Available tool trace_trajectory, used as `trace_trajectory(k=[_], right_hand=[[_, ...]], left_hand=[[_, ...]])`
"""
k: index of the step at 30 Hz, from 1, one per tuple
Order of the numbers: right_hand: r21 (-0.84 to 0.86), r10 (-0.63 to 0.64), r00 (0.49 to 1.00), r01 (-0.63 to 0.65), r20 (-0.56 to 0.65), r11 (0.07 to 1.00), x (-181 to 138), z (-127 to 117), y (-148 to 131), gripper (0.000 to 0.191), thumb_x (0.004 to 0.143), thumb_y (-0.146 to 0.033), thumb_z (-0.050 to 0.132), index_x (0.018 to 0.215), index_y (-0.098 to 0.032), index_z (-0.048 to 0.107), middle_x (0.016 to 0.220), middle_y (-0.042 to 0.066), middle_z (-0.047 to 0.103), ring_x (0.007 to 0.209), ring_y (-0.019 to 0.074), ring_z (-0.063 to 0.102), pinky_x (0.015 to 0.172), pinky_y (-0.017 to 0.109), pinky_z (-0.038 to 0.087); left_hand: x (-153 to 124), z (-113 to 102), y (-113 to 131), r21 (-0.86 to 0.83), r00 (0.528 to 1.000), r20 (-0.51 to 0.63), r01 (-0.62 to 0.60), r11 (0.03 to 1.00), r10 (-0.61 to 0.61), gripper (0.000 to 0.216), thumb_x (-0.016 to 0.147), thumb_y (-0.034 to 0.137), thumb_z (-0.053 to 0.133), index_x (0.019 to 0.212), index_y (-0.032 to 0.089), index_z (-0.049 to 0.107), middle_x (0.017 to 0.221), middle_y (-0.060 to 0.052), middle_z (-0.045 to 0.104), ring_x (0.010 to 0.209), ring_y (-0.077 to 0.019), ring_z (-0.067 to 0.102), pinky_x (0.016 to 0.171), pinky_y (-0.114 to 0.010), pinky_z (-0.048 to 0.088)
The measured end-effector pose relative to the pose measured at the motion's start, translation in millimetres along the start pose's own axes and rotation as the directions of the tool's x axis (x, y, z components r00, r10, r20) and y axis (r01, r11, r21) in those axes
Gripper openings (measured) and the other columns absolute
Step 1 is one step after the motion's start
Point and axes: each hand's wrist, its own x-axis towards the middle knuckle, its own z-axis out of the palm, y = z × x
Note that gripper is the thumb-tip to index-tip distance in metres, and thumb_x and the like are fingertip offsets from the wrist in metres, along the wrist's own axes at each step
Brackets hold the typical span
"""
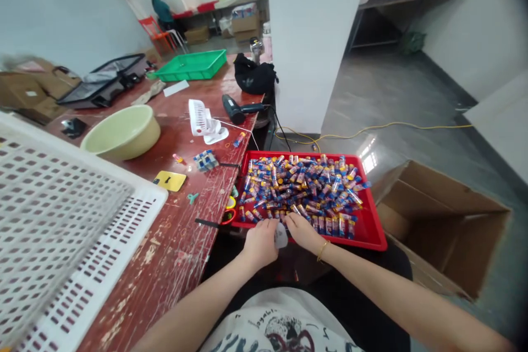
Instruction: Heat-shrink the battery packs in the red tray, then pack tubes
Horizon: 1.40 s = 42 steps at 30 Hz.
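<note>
A red tray (373,231) in front of me holds a heap of small blue-and-purple tubes (305,181) with yellow ends. Several of them stand in a row along its near side. My left hand (260,243) is at the tray's near edge, fingers curled around a small whitish, see-through plastic piece (281,236). Just to the right, my right hand (304,231) reaches over the rim with its fingers drawn together at the near tubes. Whatever lies between those fingertips is hidden.
On the worn red table (181,242) are a white perforated crate (144,192), a pale yellow basin (121,135), a white fan (202,121), a hair dryer (235,109) and a green tray (192,66). An open cardboard box (441,225) stands right. A person (163,11) is far back.
</note>
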Motion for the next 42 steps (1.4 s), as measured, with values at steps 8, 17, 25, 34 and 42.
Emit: trace_trajectory(k=[8, 17, 25, 34, 42], right_hand=[[0.207, 0.046, 0.996, -0.03, -0.07, 0.978, 74, 30, 14, 0.029, 0.092, -0.038, 0.052, 0.098, -0.015, 0.068, 0.094, 0.008, 0.071, 0.087, 0.0191, 0.066, 0.083, 0.036, 0.053], [0.117, 0.02, 0.993, -0.006, -0.117, 0.993, 179, 110, -40, 0.04, 0.089, -0.031, 0.06, 0.126, -0.015, 0.055, 0.123, 0.012, 0.06, 0.109, 0.0221, 0.06, 0.096, 0.044, 0.049], [-0.15, 0.006, 0.931, -0.066, -0.365, 0.987, 106, -63, 57, 0.055, 0.077, -0.022, 0.058, 0.131, -0.016, 0.051, 0.136, 0.015, 0.05, 0.133, 0.028, 0.037, 0.115, 0.046, 0.025], [-0.004, 0.502, 0.697, -0.586, -0.513, 0.81, 50, -204, 210, 0.033, 0.063, -0.042, 0.065, 0.082, -0.015, 0.066, 0.083, 0.017, 0.069, 0.083, 0.0332, 0.066, 0.078, 0.044, 0.052], [0.034, 0.503, 0.596, -0.623, -0.626, 0.781, 14, -226, 235, 0.015, 0.065, -0.04, 0.062, 0.067, -0.025, 0.065, 0.068, 0.011, 0.07, 0.068, 0.0313, 0.069, 0.063, 0.04, 0.053]], left_hand=[[-21, 2, -52, -0.127, 0.878, -0.479, -0.067, 0.99, -0.002, 0.064, 0.086, 0.025, 0.057, 0.145, 0.017, 0.033, 0.15, -0.017, 0.036, 0.141, -0.03, 0.031, 0.114, -0.051, 0.03], [-55, 88, -66, -0.867, 0.896, 0.209, 0.355, 0.349, -0.392, 0.038, 0.075, 0.036, 0.073, 0.107, 0.016, 0.068, 0.113, -0.014, 0.069, 0.107, -0.0274, 0.064, 0.096, -0.038, 0.049], [35, 110, -74, -0.786, 0.595, 0.59, 0.267, -0.557, -0.546, 0.029, 0.087, 0.037, 0.063, 0.106, 0.015, 0.059, 0.092, -0.011, 0.069, 0.077, -0.0202, 0.071, 0.074, -0.033, 0.057], [78, 99, -84, -0.76, 0.499, 0.592, 0.082, -0.645, -0.634, 0.021, 0.07, -0.006, 0.048, 0.071, 0.016, 0.049, 0.054, 0.0, 0.057, 0.045, -0.0129, 0.058, 0.046, -0.022, 0.051], [65, 99, -48, -0.719, 0.523, 0.627, 0.104, -0.687, -0.577, 0.027, 0.069, -0.007, 0.045, 0.064, 0.019, 0.038, 0.049, 0.004, 0.045, 0.043, -0.009, 0.05, 0.048, -0.019, 0.049]])
